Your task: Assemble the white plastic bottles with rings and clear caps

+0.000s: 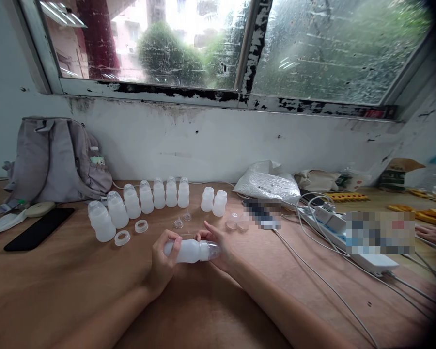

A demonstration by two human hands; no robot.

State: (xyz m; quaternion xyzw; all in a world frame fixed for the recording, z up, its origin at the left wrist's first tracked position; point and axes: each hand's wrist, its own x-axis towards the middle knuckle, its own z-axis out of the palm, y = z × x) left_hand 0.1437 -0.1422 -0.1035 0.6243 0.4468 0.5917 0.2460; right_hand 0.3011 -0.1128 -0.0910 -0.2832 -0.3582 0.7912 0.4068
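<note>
A frosted white bottle (189, 251) with a clear cap (213, 250) lies sideways between my hands, above the table. My left hand (166, 257) is wrapped round its base end. At the capped end, my right hand (218, 247) holds it with curled fingers and the thumb raised. Behind stands a curved row of several capped bottles (132, 201). Two bottles without caps (213, 201) stand to the right of that row. Two white rings (132, 231) lie in front of the row, and two clear teats (182, 220) lie beyond my hands.
Clear caps (237, 224) lie right of centre. A black phone (39, 229) and a backpack (60, 160) are at the left. White cables and a power strip (374, 264) cross the right side, where another person's hand (434, 236) shows.
</note>
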